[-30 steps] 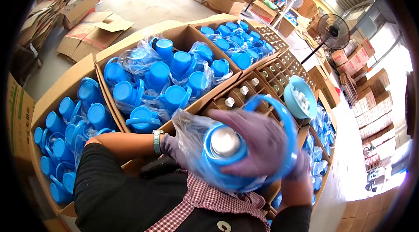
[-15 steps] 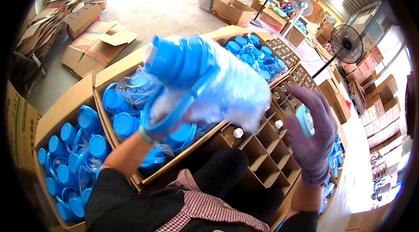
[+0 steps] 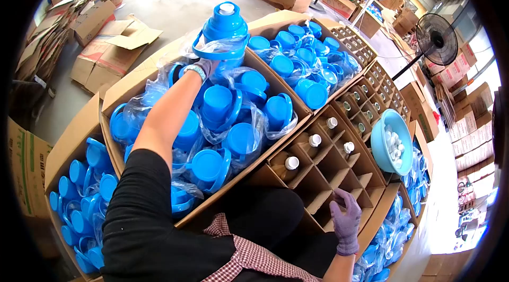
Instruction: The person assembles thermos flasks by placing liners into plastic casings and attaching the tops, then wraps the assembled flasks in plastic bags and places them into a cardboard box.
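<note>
My left hand (image 3: pixel 207 68) is stretched out to the far side of the middle carton, closed at the lower part of a blue thermos flask (image 3: pixel 225 26). The flask stands upright with a white stopper on top and clear plastic around its body; some of my fingers are hidden. More blue flasks (image 3: pixel 217 104) in clear bags fill that carton (image 3: pixel 297 123). My gloved right hand (image 3: pixel 345 219) hangs over the near edge of a divided carton (image 3: pixel 331 168), fingers apart and bent, holding nothing. White-capped bottles (image 3: pixel 291 163) stand in several of its compartments.
A light blue basin (image 3: pixel 377 147) of small white stoppers (image 3: pixel 393 147) rests at the right. Cartons of blue flasks stand at the left (image 3: pixel 79 210), back (image 3: pixel 305 56) and lower right (image 3: pixel 389 239). Beyond are a black fan (image 3: pixel 436 39) and flattened cardboard (image 3: pixel 40 43).
My left hand has carried the flask away from me to the carton's far side, turning it from tilted to upright. My right hand has dropped toward my lap, uncovering the basin.
</note>
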The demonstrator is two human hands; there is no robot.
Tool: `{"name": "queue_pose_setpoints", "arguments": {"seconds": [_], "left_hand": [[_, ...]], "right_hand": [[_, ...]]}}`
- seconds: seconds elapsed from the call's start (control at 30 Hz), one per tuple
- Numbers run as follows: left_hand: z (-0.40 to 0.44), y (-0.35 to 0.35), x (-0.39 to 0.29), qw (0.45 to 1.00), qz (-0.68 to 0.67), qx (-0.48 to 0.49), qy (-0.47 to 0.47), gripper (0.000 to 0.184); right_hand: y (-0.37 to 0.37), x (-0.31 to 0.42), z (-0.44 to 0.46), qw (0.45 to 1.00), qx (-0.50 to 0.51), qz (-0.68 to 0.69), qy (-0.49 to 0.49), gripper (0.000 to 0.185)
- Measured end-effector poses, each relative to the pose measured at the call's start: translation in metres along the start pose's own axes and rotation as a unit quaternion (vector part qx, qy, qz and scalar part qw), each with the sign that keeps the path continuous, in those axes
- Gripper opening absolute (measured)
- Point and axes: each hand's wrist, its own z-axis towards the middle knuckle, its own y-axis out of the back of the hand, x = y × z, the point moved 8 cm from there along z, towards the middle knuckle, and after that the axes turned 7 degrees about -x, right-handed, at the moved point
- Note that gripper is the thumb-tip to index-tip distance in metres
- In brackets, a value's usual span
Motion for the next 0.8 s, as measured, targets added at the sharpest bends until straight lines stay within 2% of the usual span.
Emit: {"name": "queue_pose_setpoints", "arguments": {"seconds": [0.23, 0.33, 0.4, 0.47, 0.5, 0.53, 0.57, 0.63, 0.7, 0.77, 0.8], "left_hand": [[0.046, -0.022, 0.136, 0.985, 0.103, 0.017, 0.135, 0.041], [0.061, -0.026, 0.152, 0.977, 0.148, 0.04, 0.151, 0.041], [0.085, -0.028, 0.129, 0.977, 0.19, 0.035, 0.096, 0.042], [0.106, -0.032, 0.083, 0.968, 0.248, -0.005, -0.031, 0.044], [0.114, -0.04, 0.053, 0.948, 0.29, -0.026, -0.132, 0.045], [0.075, -0.045, 0.0, 0.905, 0.368, -0.098, -0.189, 0.048], [0.059, -0.058, -0.019, 0.896, 0.358, -0.118, -0.234, 0.053], [0.028, -0.107, -0.026, 0.858, 0.435, 0.042, -0.27, 0.057], [0.001, -0.155, 0.015, 0.752, 0.575, 0.22, -0.237, 0.07], [-0.031, -0.166, 0.033, 0.729, 0.639, 0.185, -0.159, 0.09], [-0.029, -0.169, 0.037, 0.718, 0.655, 0.204, -0.122, 0.109]], "right_hand": [[-0.034, 0.005, 0.014, 0.995, 0.066, -0.05, 0.059, 0.038], [-0.036, -0.004, 0.012, 0.992, 0.096, -0.07, 0.031, 0.04], [-0.041, -0.015, 0.01, 0.99, 0.113, -0.083, 0.019, 0.04], [-0.043, -0.032, 0.008, 0.988, 0.126, -0.09, 0.008, 0.041], [-0.047, -0.038, 0.007, 0.988, 0.128, -0.087, 0.011, 0.041], [-0.051, -0.043, 0.006, 0.988, 0.13, -0.082, 0.015, 0.042], [-0.055, -0.046, 0.005, 0.988, 0.131, -0.077, 0.019, 0.042], [-0.068, -0.04, 0.002, 0.986, 0.145, -0.071, 0.04, 0.039], [-0.082, -0.034, 0.001, 0.985, 0.155, -0.049, 0.052, 0.037], [-0.095, -0.031, 0.0, 0.984, 0.169, -0.013, 0.055, 0.035], [-0.096, -0.027, 0.0, 0.983, 0.18, -0.012, 0.025, 0.035]]}}
